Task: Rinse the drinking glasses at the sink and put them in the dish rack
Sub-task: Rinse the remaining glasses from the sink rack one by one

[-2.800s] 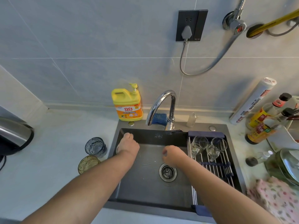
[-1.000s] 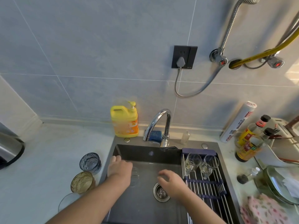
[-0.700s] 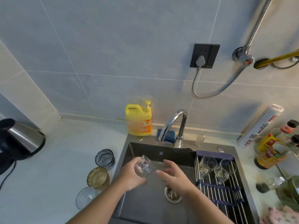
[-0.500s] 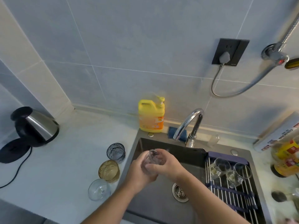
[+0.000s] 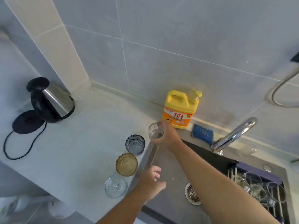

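The yellow detergent jug [image 5: 180, 109] carries an orange label reading "立白"; smaller print is illegible.

- View: single wide-angle camera, worn on the head.
- Station: above the front edge of the worktop [image 5: 84, 151], about over the left rim of the sink [image 5: 171, 165].
- Facing: forward and down, horizon tilted, toward the tiled wall [image 5: 161, 46] and the worktop's back left corner, where the kettle [image 5: 53, 102] stands.
- Range: near; worktop and sink fill the lower half.
- Cut-off: dish rack [image 5: 262, 172] at lower right, partly out of frame.
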